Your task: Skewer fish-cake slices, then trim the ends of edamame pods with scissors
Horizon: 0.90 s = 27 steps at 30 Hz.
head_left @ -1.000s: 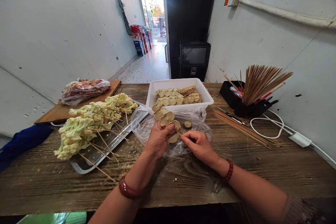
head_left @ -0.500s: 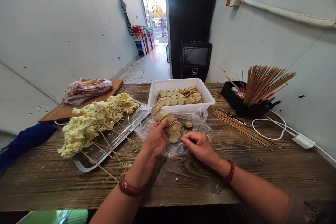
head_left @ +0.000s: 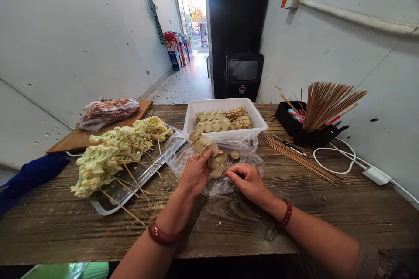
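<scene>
My left hand (head_left: 196, 172) is closed around a skewer of thin, round beige slices (head_left: 199, 143), thumb pressed on top of them. With my right hand (head_left: 247, 179) I pinch the bare end of that skewer's stick, at the lower right of the slices. Beneath both hands lies a crumpled clear plastic bag (head_left: 176, 157), and one loose round slice (head_left: 235, 154) rests on it. Just behind stands a white plastic tub (head_left: 225, 137) holding several finished skewers of the same slices (head_left: 212, 123).
To the left, a metal tray (head_left: 101, 207) carries cauliflower skewers (head_left: 111, 152). Behind it, a wooden board (head_left: 65, 141) bears a bagged bundle of meat (head_left: 108, 113). On the right are loose bamboo sticks (head_left: 301, 161), a black holder full of sticks (head_left: 314, 137) and a white cable (head_left: 352, 170).
Both hands keep their grip on the skewer. The slices have tilted very slightly; otherwise the scene only shifts a little with the camera.
</scene>
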Available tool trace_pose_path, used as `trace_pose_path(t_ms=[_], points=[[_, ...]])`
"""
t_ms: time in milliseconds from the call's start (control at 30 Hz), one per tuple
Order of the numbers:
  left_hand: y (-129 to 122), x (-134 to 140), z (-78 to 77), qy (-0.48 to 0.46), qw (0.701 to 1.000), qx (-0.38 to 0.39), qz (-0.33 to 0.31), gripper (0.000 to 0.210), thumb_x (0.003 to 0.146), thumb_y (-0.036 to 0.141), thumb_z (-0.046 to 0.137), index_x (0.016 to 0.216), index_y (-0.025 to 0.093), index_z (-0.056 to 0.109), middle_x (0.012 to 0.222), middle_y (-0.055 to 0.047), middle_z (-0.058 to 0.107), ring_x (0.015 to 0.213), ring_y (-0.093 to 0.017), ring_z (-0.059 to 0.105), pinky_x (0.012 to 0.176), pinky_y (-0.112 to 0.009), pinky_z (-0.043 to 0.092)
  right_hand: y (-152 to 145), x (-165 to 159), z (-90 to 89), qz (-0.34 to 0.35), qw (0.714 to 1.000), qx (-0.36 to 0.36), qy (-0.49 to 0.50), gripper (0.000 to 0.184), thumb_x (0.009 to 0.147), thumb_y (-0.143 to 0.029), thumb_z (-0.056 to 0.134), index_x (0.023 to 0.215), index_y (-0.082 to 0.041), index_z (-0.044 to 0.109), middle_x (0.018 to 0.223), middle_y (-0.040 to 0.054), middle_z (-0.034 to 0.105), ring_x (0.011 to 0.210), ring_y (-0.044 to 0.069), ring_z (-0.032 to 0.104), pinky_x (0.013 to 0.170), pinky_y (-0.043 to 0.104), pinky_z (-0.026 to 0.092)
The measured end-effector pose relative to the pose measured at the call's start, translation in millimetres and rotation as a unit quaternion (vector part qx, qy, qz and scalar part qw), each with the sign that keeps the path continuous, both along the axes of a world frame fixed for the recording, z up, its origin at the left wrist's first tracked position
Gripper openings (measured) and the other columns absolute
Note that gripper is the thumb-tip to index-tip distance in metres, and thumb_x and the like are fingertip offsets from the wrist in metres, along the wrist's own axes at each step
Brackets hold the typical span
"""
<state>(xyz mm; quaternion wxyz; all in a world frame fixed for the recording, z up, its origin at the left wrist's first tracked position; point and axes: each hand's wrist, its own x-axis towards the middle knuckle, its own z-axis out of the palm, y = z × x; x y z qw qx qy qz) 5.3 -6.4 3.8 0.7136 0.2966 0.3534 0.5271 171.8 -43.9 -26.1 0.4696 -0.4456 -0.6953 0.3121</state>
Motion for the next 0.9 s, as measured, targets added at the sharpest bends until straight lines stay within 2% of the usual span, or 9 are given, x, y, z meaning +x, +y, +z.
trace_pose_path(t_ms=[267,500,700,900], points=[[1,-3,4.9,-0.015,1.0,0.006,0.006,0.026,0.073,0.032,0.077,0.093,0.017,0.069,0.092,-0.008,0.074,0.079,-0.02,0.069,0.07,-0.031,0.058,0,0,0.5,0.001,1.0,-0.002,0.01,0.021,0.087,-0.028,0.059,0.073,-0.017,0.07,0.068,0.0029,0.07,0.063,0.014,0.061,0.06,0.024,0.045],[9,-16,10.2,-0.043,0.992,0.013,0.115,0.015,0.074,0.025,0.076,0.087,0.023,0.068,0.084,0.001,0.072,0.073,-0.014,0.066,0.066,-0.024,0.055,-2,0,0.9,0.021,1.0,0.001,-0.015,0.022,0.088,-0.027,0.059,0.072,-0.016,0.069,0.067,0.0025,0.069,0.062,0.014,0.06,0.061,0.024,0.044],[11,-19,8.8,-0.023,0.993,0.007,0.112,0.014,0.07,0.021,0.079,0.079,0.021,0.068,0.077,0.001,0.072,0.066,-0.013,0.064,0.061,-0.025,0.054,-4,-1,1.6,0.025,0.999,0.005,-0.021,0.023,0.088,-0.028,0.059,0.071,-0.016,0.069,0.066,0.0029,0.069,0.062,0.014,0.06,0.06,0.024,0.044],[9,-17,8.4,-0.022,0.993,0.017,0.113,0.013,0.072,0.018,0.077,0.082,0.019,0.07,0.081,-0.002,0.073,0.07,-0.014,0.065,0.066,-0.025,0.054,-3,-1,-1.2,0.019,0.999,0.013,-0.027,0.024,0.088,-0.029,0.058,0.071,-0.016,0.069,0.066,0.0027,0.069,0.061,0.014,0.06,0.06,0.025,0.044]])
